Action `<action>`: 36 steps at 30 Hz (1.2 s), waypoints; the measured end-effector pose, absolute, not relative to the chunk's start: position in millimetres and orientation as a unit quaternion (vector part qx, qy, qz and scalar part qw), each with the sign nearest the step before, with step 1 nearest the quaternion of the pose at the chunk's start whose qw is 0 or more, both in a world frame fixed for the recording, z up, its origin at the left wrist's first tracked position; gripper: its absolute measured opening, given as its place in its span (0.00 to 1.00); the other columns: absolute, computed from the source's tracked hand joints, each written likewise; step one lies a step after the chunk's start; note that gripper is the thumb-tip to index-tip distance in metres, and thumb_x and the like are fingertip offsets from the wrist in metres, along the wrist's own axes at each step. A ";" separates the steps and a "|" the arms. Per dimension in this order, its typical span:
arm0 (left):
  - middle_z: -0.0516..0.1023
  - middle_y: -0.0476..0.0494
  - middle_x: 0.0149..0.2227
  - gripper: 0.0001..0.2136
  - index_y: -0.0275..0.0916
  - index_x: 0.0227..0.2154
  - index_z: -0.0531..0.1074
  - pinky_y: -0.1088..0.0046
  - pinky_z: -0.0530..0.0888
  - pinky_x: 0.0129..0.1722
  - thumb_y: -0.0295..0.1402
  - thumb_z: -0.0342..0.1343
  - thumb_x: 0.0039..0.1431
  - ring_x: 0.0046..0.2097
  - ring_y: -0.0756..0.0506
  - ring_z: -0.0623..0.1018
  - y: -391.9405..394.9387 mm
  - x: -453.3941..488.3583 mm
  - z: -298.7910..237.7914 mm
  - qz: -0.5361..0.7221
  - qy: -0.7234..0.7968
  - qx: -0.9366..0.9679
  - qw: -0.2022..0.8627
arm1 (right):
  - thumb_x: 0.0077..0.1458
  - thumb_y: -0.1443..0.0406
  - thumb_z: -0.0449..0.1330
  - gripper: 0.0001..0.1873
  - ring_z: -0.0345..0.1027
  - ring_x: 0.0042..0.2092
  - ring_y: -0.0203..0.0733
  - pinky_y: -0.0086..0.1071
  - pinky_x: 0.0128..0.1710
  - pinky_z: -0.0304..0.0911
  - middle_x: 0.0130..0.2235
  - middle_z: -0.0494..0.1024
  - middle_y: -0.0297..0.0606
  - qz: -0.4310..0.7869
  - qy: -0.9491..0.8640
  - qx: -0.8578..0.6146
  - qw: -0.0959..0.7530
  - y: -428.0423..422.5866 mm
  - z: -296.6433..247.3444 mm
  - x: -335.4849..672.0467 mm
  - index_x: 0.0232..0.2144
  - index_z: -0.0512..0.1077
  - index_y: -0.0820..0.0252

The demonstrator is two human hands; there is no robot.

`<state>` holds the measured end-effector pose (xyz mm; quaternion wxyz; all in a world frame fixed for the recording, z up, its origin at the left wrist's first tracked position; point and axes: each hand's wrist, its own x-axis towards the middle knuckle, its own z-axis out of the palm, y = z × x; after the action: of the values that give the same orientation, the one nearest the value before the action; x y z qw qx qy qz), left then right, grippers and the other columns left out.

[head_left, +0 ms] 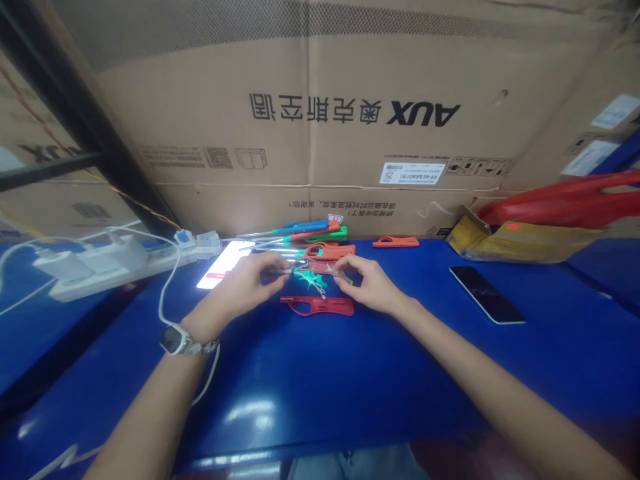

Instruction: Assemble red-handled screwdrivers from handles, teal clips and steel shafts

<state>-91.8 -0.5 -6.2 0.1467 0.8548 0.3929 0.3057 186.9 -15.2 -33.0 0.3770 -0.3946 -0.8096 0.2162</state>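
Observation:
My left hand (255, 279), with a watch on its wrist, pinches a small pale piece (285, 271) between thumb and fingertips. Opposite it, my right hand (370, 285) is closed on a small translucent part, mostly hidden by the fingers. Thin white wires (316, 283) hang between the hands, over a green plastic piece (306, 277) on the table. Just in front of them lies a red lighter half-shell (327, 306). Behind my fingers are an orange long-necked lighter (333, 251) and a red piece (320, 267), partly covered.
Several long-necked lighters (315, 230) lie at the back. An orange shell (397, 242) is beside them. A lit phone (225, 265) and a power strip (115, 272) with cables are left. A dark phone (486, 295) and an open carton (525, 243) are right. Large cardboard (310, 153) stands behind.

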 end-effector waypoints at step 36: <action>0.81 0.46 0.39 0.11 0.40 0.42 0.75 0.69 0.74 0.43 0.37 0.63 0.57 0.41 0.45 0.79 -18.1 -64.3 -19.9 0.250 0.377 0.850 0.268 | 0.55 0.55 0.62 0.14 0.49 0.25 0.32 0.28 0.26 0.46 0.23 0.58 0.26 0.402 -0.744 -0.431 0.313 -34.1 -44.3 171.4 0.29 0.73 0.62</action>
<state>-64.3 -18.1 -19.9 0.2680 0.8504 0.3772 0.2505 171.4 -34.1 -44.3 0.3131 -0.4315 -0.7444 0.4022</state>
